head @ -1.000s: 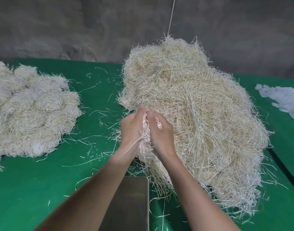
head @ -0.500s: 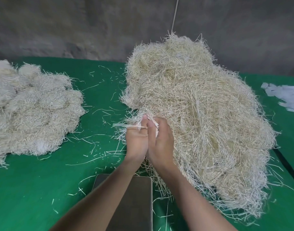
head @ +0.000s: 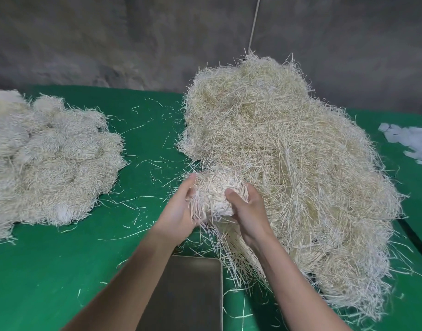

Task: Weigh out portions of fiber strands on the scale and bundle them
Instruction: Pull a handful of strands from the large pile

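Note:
A rounded bunch of pale fiber strands (head: 216, 189) is cupped between both hands at the near left edge of the big loose heap (head: 289, 168). My left hand (head: 179, 211) holds its left side and my right hand (head: 248, 211) wraps its right side, thumb on top. Long strand ends hang below the hands. The scale's grey metal platform (head: 193, 290) lies directly beneath my forearms at the bottom centre, bare, partly hidden by my left arm.
A second heap of paler bundled fibers (head: 45, 158) sits at the left on the green table cover (head: 61, 271). Stray strands litter the cloth between the heaps. White paper strips (head: 410, 142) lie at the far right. A grey wall stands behind.
The hands have spread apart from a pinched-together pose, and a rounded bunch of strands now shows between them, lifted from the heap's edge.

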Demonstrator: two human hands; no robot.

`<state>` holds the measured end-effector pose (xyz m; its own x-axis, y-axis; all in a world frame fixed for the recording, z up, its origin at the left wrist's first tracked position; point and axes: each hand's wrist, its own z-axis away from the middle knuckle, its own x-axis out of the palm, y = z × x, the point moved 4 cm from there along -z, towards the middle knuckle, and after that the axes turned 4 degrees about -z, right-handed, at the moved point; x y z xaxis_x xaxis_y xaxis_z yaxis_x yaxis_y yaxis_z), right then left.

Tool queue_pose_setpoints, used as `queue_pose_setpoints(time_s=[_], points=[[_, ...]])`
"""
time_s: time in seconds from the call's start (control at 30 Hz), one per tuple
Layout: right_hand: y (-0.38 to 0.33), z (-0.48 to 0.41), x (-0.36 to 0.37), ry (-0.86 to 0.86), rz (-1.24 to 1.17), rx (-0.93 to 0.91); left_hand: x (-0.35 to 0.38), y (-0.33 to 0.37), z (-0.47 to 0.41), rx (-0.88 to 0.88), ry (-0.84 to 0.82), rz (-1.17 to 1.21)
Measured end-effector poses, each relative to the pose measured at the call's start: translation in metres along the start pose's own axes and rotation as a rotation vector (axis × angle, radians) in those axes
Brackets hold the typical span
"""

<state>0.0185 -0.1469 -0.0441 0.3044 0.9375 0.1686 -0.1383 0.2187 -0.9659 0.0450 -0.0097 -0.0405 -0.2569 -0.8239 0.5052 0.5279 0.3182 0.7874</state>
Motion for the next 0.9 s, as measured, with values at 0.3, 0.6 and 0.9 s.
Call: queue_pose_setpoints(time_s=[0.3,0.6,0.9], points=[[0.005,0.004,0.029,-0.029,0.321,-0.145,-0.007,-0.011,0.009,0.046,0.293,0.025],[0.034,-0.020,0.045,0.166,-0.095,-0.085,-0.050,-0.004,0.023,0.161,0.353,-0.430],[0.116,-0.055,0.106,-0.514,1.294,-0.035,-0.128,0.045,0.056,0.386,0.444,-0.781]])
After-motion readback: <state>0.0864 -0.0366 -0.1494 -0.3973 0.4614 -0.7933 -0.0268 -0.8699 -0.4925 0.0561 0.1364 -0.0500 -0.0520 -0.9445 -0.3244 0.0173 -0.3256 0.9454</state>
